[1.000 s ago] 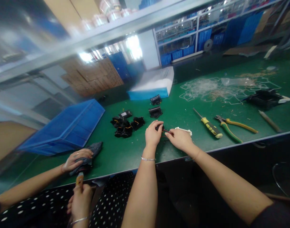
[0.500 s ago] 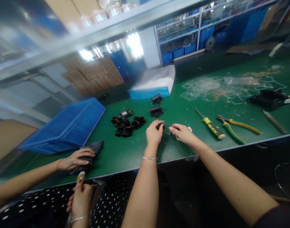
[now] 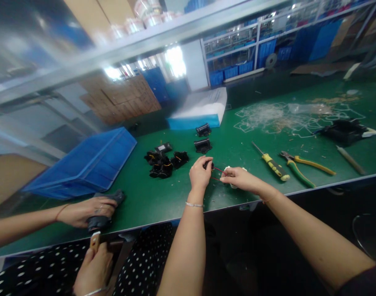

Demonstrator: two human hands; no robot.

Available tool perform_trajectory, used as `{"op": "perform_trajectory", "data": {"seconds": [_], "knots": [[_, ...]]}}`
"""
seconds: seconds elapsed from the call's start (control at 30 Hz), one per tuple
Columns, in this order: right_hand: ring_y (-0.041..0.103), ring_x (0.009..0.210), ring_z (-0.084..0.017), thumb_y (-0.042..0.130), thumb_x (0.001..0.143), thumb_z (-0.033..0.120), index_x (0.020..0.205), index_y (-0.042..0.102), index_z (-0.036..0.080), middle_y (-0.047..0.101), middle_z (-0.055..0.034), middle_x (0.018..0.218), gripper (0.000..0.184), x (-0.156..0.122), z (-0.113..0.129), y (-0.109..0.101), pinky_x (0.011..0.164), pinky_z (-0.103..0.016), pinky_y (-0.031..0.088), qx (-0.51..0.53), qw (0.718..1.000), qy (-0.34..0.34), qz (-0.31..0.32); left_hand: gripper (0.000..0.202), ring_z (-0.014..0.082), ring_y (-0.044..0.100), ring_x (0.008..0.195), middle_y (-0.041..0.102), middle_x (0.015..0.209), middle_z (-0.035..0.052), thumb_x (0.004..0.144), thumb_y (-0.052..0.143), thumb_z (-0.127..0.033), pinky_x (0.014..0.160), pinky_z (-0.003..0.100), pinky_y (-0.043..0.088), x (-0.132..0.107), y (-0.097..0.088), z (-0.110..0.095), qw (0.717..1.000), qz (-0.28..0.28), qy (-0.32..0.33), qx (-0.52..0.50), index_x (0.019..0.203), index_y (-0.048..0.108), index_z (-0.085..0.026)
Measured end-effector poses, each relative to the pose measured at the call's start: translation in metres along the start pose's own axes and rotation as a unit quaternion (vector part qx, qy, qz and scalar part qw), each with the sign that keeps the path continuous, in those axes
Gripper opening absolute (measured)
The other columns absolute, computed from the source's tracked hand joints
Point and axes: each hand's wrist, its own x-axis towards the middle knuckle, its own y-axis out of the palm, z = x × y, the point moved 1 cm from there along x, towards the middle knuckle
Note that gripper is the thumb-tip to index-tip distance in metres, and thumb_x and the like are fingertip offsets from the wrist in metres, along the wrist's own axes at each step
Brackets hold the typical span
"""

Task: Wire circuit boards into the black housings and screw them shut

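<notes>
A: Where is the held piece, and how are the hands set?

B: Just right of and below the frame's centre. The left hand (image 3: 198, 174) closes finger and thumb about a small black part (image 3: 206, 165), largely hidden; the right hand (image 3: 238, 178) pinches thin red wires (image 3: 219, 169) spanning the gap between the hands. A white piece (image 3: 233, 186) shows partly beneath the right hand.

A: What could go wrong?

B: Too hard a pull might tear a wire loose; a slack left grip might let the part slip onto the tabletop (image 3: 138, 205). At lower left, a slip of the co-worker's orange-handled tool (image 3: 95, 242), seemingly a knife, could cut the other hand nearby.

A: Is any writing legible?

B: None. The white-and-blue block (image 3: 195, 122), upper centre, bears faint, blurred marks. A pale patch on a black packet (image 3: 163, 147), centre left, may be a label, too small to read.
</notes>
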Motion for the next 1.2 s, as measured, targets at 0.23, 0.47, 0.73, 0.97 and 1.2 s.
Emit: {"op": "perform_trajectory", "data": {"seconds": [0.23,0.47,0.73,0.97,1.2], "knots": [[0.062,0.074,-0.021,0.039,0.091,0.052,0.076,0.064,0.018,0.068,-0.0108,0.078,0.045,-0.011,0.010,0.012,0.064,-0.029,0.037,-0.344,0.937,0.027,-0.064,0.019,0.0169,0.064,0.095,0.070,0.103,-0.0019,0.087,0.054,-0.035,0.083,0.029,0.050,0.003,-0.002,-0.004,0.997,-0.009,-0.063,0.038,0.098,0.068,-0.032],[0.059,0.068,-0.019,0.035,0.093,0.048,0.070,0.059,0.019,0.065,-0.0085,0.073,0.045,-0.013,0.005,0.014,0.062,-0.029,0.034,-0.308,0.946,0.007,-0.097,0.020,0.0185,0.065,0.089,0.071,0.096,-0.0010,0.085,0.056,-0.039,0.080,0.030,0.050,0.008,0.002,0.000,0.993,-0.008,-0.106,0.052,0.099,0.068,-0.033],[0.045,0.056,-0.010,0.061,0.077,0.051,0.073,0.055,0.018,0.053,0.0016,0.065,0.033,0.008,-0.006,0.006,0.053,-0.023,0.035,0.317,0.940,0.042,-0.115,0.019,0.0178,0.065,0.084,0.072,0.096,-0.0011,0.084,0.057,-0.039,0.076,0.028,0.050,0.009,0.003,0.002,0.994,0.003,-0.100,0.041,0.098,0.069,-0.033],[0.057,0.084,-0.015,0.053,0.080,0.048,0.069,0.046,0.022,0.064,-0.0054,0.097,0.029,0.055,0.018,0.016,0.071,-0.027,0.046,0.509,0.843,-0.061,-0.163,0.018,0.0176,0.066,0.086,0.071,0.097,-0.0028,0.085,0.056,-0.038,0.075,0.029,0.051,0.008,0.003,0.000,0.994,0.020,-0.098,0.033,0.098,0.068,-0.034],[0.036,0.047,-0.012,0.040,0.082,0.063,0.060,0.020,0.023,0.022,0.0069,0.049,0.050,0.068,0.012,0.033,0.059,-0.029,0.044,0.417,0.874,-0.074,-0.239,0.019,0.0167,0.066,0.082,0.072,0.091,-0.0013,0.084,0.056,-0.038,0.073,0.027,0.050,0.013,0.004,0.002,0.992,0.038,-0.121,0.020,0.097,0.069,-0.033]]}}
